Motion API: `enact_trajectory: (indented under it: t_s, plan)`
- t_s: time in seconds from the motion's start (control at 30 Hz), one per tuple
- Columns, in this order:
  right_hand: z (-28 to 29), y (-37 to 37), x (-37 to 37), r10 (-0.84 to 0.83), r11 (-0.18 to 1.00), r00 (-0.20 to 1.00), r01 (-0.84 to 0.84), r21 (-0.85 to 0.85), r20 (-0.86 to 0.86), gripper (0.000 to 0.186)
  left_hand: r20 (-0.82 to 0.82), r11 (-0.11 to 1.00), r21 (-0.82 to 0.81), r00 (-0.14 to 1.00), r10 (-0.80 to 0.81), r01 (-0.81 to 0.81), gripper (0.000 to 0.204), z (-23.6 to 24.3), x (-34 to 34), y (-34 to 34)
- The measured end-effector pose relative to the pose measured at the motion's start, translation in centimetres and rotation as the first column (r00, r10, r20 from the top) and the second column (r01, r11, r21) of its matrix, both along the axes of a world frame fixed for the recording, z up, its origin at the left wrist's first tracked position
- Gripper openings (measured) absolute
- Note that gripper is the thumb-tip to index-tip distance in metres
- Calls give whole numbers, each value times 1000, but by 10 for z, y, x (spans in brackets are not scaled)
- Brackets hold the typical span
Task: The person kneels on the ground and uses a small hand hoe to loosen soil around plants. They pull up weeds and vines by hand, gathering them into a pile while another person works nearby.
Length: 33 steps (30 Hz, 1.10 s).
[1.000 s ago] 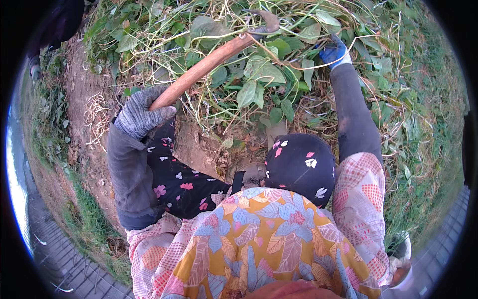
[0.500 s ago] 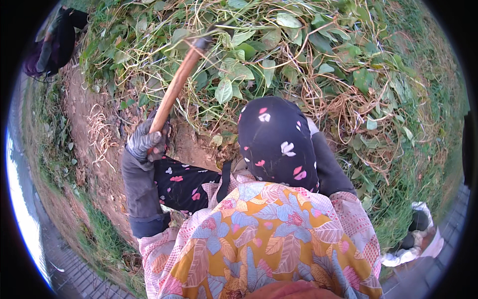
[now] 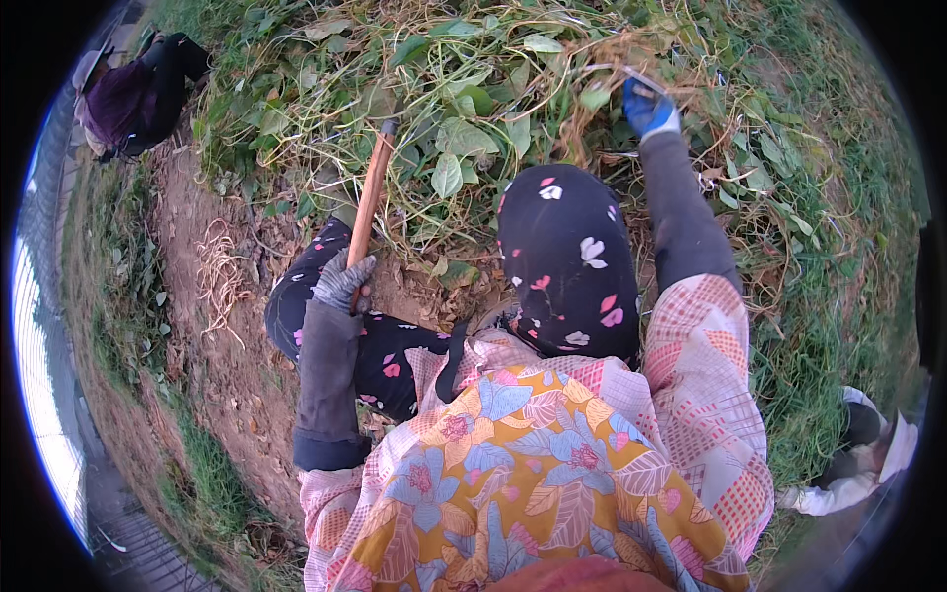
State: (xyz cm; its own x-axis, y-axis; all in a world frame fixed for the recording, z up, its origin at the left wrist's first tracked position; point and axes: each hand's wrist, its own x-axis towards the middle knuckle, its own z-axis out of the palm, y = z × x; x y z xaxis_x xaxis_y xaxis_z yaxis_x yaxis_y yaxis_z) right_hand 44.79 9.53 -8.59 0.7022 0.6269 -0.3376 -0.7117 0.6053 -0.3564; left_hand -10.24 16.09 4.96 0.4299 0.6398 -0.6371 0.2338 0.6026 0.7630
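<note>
My left hand (image 3: 345, 282), in a worn grey glove, is closed around the wooden handle of a hand tool (image 3: 371, 192). A dark metal collar tops the handle; the tool's head is hidden among the leaves. Farther forward and to the right, my right hand (image 3: 651, 111) wears a blue and white glove and grips some vines (image 3: 597, 94). Those brownish stems are smeared by motion, so the fingers show only in part. Green leafy vines (image 3: 464, 138) lie heaped before my knees.
Bare brown soil (image 3: 252, 390) is to my left, with a small bunch of thin tan strands (image 3: 222, 281) on it. At the far left another person (image 3: 148, 99) bends low. Grass (image 3: 819, 326) grows on the right, near a white sack (image 3: 838, 493) with dark contents.
My right hand has come out from behind my knee and reached forward into the vines. My left hand and the tool have shifted slightly right and the handle stands more upright.
</note>
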Motion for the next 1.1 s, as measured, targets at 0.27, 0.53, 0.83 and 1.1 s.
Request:
enact_trajectory:
  t_s: [0.27,0.53,0.83,1.1]
  plan:
    - [166,9,277,6,869,988,-81,488,153,32,-222,860,502,975,27,91,27,-33,99,77]
    - [75,14,163,174,902,924,-11,-432,339,42,-848,706,241,498,-181,666,52,-153,155,170]
    - [95,-98,-23,622,614,763,-336,-715,176,38,-544,983,99,836,-78,156,28,-167,141,119]
    - [-56,-155,-91,932,180,361,-502,-846,-16,30,316,958,-242,946,-72,154,25,-64,122,27]
